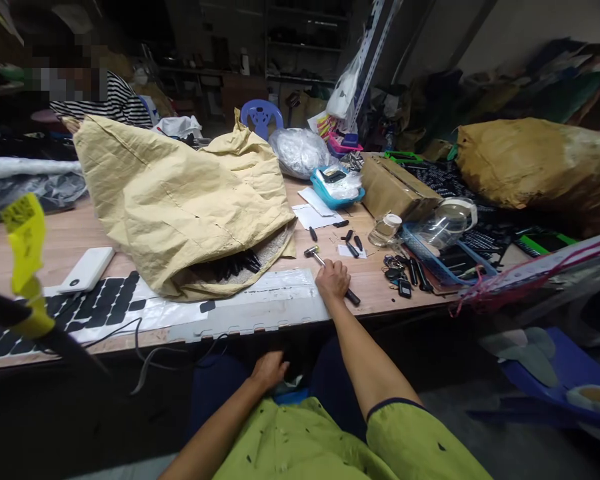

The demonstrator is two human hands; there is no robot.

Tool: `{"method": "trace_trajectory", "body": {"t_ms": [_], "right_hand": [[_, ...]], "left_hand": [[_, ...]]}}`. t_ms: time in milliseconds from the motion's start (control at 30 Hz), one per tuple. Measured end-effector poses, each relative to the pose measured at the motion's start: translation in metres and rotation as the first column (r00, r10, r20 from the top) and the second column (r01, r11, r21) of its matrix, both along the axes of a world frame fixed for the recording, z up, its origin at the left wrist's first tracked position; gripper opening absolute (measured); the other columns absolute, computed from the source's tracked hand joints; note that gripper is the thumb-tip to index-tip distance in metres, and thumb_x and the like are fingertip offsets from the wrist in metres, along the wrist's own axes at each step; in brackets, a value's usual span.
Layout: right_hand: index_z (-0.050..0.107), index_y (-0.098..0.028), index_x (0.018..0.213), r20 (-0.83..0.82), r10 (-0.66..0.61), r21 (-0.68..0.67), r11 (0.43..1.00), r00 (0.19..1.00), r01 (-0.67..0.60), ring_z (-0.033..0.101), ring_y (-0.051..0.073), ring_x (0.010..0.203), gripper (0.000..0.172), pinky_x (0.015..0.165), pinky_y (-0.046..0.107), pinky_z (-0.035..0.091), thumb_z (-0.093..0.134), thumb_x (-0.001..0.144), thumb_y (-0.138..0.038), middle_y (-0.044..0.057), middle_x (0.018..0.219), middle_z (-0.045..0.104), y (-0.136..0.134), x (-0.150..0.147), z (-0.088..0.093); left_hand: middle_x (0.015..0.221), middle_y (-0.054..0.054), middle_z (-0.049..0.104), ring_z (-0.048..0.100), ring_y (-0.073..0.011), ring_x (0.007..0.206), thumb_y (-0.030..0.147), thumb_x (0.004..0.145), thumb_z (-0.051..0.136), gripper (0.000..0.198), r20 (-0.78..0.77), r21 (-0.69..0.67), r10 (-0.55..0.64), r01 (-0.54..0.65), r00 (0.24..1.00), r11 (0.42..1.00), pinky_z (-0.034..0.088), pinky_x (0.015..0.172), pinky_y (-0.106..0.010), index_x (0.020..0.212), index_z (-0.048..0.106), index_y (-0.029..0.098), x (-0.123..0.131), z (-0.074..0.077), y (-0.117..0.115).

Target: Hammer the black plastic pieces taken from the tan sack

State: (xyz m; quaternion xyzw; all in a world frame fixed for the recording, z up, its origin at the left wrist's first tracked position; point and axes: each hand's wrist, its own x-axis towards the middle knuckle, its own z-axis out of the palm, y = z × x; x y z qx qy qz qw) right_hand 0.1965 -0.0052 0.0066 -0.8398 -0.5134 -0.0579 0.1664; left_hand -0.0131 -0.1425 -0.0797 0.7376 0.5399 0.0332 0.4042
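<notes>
My right hand [333, 279] is closed around the handle of a small hammer [353, 297], which lies low over the table's front edge. The hammer's head points away to the left, and its dark grip end sticks out on the right. My left hand [270, 370] is low over my lap, below the table edge, with its fingers mostly hidden. Left of the hammer, a big beige cloth sack [190, 200] lies on its side. Its mouth faces me, with black slim pieces [237, 264] inside. Several small black parts [352, 248] lie just beyond the hammer.
A white power bank [87, 269] and sheets of black stickers [105, 300] are at left. To the right are keys [394, 270], a jar [385, 230], a blue basket [450, 263] and a cardboard box [397, 188]. A person in a striped sleeve [125, 103] sits across the table.
</notes>
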Motion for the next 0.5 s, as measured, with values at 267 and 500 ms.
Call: {"method": "trace_trajectory", "body": {"t_ms": [267, 500], "right_hand": [[0.07, -0.019, 0.112, 0.009, -0.024, -0.024, 0.999, 1.0, 0.024, 0.052, 0.027, 0.104, 0.027, 0.078, 0.035, 0.036, 0.048, 0.097, -0.023, 0.014, 0.11, 0.061, -0.002, -0.001, 0.003], [0.07, -0.018, 0.112, -0.01, -0.017, -0.041, 0.999, 1.0, 0.016, 0.053, 0.028, 0.105, 0.027, 0.078, 0.036, 0.037, 0.049, 0.096, -0.023, 0.015, 0.111, 0.061, -0.002, -0.004, 0.007]], "left_hand": [[0.097, -0.007, 0.065, 0.064, -0.0211, 0.089, 0.022, 0.1, 0.044, 0.03, 0.216, 0.58, 0.016, -0.142, 0.976, 0.802, 0.052, 0.081, -0.032, 0.111, 0.072, 0.026, 0.002, 0.097, 0.079], [0.114, -0.012, 0.054, 0.054, -0.0316, 0.106, 0.007, 0.084, 0.058, 0.033, -0.127, 0.565, 0.363, -0.234, 0.923, 0.791, 0.046, 0.085, -0.04, 0.105, 0.075, 0.027, -0.038, 0.123, 0.178]]}}
